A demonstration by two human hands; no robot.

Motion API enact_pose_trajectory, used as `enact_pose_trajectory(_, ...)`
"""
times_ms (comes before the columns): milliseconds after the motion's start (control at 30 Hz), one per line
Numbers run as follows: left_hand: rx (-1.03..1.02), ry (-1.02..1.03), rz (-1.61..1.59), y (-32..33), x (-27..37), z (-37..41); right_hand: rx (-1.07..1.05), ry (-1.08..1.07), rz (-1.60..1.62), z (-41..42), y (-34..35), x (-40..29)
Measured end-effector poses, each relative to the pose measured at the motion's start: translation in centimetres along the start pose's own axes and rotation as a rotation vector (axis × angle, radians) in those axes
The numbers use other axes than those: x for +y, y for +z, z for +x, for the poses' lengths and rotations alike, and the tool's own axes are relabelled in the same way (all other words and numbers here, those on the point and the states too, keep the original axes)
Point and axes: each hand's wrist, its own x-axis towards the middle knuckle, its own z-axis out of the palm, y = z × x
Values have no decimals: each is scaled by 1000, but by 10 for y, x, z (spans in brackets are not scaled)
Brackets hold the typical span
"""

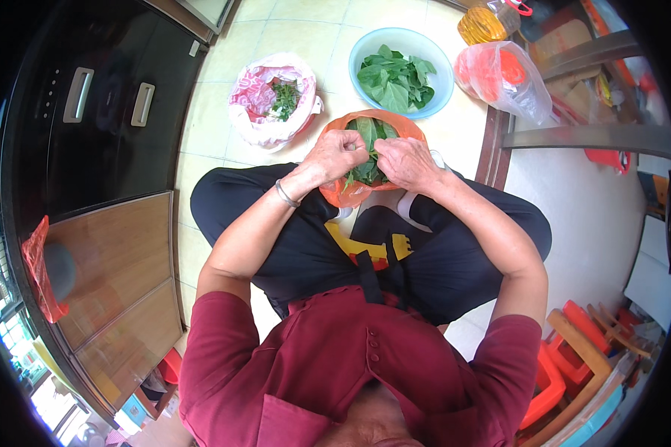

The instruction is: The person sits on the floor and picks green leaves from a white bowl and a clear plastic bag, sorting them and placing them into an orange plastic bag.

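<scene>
My left hand (pixel 340 155) and my right hand (pixel 407 162) meet above an orange plastic bag (pixel 344 195) that stands open between my feet. Thin green stems (pixel 372 152) run between my pinched fingertips, held from both sides. Large leafy greens (pixel 367 127) fill the bag beneath. Beyond it on the floor, a light-blue plastic basin (pixel 363 44) holds a heap of loose green leaves (pixel 396 81). To its left, a container lined with a pink-and-white plastic bag (pixel 251 92) has small green sprigs and stem scraps (pixel 284 100) inside.
At the right of the basin are a jug of yellow oil (pixel 481 25) and a clear plastic bag with red things (pixel 503 72), close to a metal-framed shelf (pixel 592 138). A black-fronted appliance (pixel 109 106) flanks the tiled floor (pixel 307 33) on the left. Red-and-wood chairs (pixel 570 357) stand behind right.
</scene>
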Motion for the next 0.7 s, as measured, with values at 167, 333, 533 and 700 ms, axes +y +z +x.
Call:
enact_pose_trajectory(167, -14, -44, -52, -15, 0, -5, 12, 57, -58, -2, 3, 18)
enact_pose_trajectory(333, 149, 73, -41, -52, -22, 2, -41, 308, 122, -9, -3, 50)
enact_pose_trajectory(533, 629, -47, 720, -128, -58, 31, -23, 719, 886, 15, -16, 41)
enact_pose_trajectory(700, 934, 28, 971, -131, -64, 46, -52, 591, 706, 22, -1, 40)
